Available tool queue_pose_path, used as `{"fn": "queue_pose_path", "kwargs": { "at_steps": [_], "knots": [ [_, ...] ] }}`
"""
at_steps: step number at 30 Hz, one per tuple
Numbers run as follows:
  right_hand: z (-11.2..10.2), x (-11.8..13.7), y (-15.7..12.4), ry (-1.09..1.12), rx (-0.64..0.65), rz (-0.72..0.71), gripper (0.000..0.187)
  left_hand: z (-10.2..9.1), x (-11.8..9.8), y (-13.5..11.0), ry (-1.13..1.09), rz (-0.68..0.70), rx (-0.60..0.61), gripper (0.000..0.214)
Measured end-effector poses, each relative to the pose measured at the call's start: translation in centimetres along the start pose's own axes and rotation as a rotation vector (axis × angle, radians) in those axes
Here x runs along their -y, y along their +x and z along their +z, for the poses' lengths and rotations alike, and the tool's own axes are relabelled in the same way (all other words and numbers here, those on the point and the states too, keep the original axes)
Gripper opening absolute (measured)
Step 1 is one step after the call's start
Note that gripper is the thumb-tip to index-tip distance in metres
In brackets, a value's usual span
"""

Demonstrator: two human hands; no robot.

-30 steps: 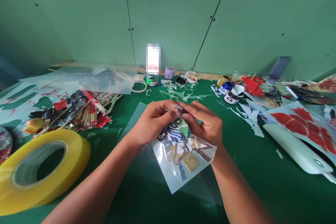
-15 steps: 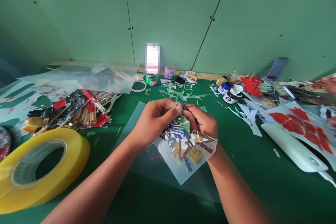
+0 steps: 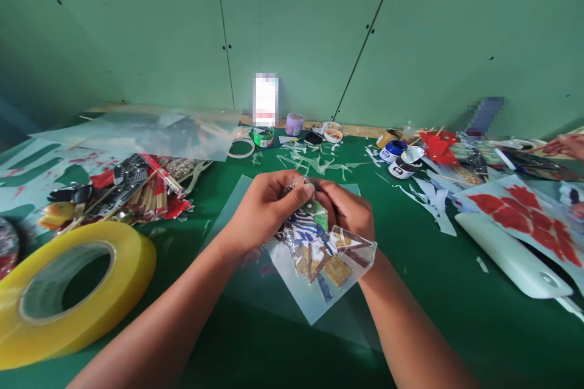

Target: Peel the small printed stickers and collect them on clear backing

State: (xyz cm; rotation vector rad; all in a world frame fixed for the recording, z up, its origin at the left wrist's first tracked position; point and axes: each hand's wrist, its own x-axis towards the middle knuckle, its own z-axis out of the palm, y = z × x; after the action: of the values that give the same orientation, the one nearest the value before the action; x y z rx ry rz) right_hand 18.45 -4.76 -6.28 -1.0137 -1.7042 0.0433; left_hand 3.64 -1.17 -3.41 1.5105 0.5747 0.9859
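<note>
One painted film [image 3: 320, 258], coloured, with its gripped end half hidden

You hold it above the green surface [image 3: 424, 298], over a translucent sheet [image 3: 342, 316] and well short of the far edge. The fingers of your left hand [image 3: 269, 209] pinch its upper end, thumb on top; those of your right hand [image 3: 349, 203] close on the same end, their tips partly hidden. Colour already fills the patches: blue-and-white stripes, green, ochre, brown. Clear margin remains around the lower ones. The painting looks finished, I judge, and the handling at the gripped end unfinished; what is left there cannot be told. The long axis runs from your fingers towards the surface's near edge, one free corner pointing that way, another towards the right edge.
</note>
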Motion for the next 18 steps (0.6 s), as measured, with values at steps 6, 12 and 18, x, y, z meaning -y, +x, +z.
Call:
{"fn": "queue_pose_path", "kwargs": {
  "at_steps": [6, 12, 18],
  "knots": [
    [-0.09, 0.27, -0.16, -0.04, -0.023, -0.047, 0.03, -0.07, -0.25, -0.03, -0.034, -0.013, 0.044, 0.034],
    [-0.16, 0.35, -0.14, -0.013, -0.021, -0.048, 0.033, 0.07, -0.28, -0.12, -0.141, -0.06, 0.038, 0.035],
    [-0.1, 0.11, -0.21, -0.01, -0.017, -0.044, 0.031, 0.06, -0.21, -0.07, -0.152, -0.06, 0.059, 0.035]
  ]
}}
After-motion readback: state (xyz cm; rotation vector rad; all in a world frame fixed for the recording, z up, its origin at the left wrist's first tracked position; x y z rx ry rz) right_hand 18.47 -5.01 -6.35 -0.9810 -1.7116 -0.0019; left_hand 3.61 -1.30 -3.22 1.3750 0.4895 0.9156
